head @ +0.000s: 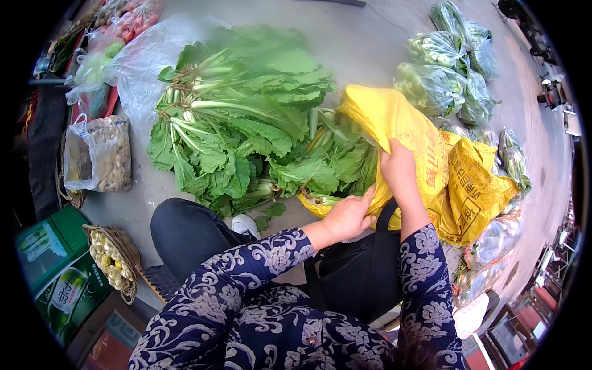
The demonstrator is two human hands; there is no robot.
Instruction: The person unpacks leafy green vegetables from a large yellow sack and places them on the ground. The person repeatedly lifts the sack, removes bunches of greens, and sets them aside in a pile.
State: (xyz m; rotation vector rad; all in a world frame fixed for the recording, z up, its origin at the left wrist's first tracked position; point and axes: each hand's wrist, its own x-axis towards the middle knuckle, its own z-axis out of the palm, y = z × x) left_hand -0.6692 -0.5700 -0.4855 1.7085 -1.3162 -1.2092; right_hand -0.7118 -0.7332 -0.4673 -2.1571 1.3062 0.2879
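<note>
A yellow woven plastic sack (411, 138) lies on its side with its mouth towards the left, and leafy greens (342, 166) fill the opening. My right hand (398, 169) grips the upper edge of the mouth. Lower down, my left hand (349, 216) is at the sack's lower edge, index finger stretched out against it; whether it pinches the plastic is hard to tell. Left of the sack, a large heap of leafy greens (249, 120) with pale stems and roots lies on the ground, some bunches tied near their roots.
Bagged vegetables (432, 88) lie beyond the sack at the right, with more bags (495, 240) lower down. At the left are a plastic bag of brown produce (111, 155), a wicker basket of garlic bulbs (108, 261) and a green carton (60, 273). A white shoe (245, 225) is beside the heap.
</note>
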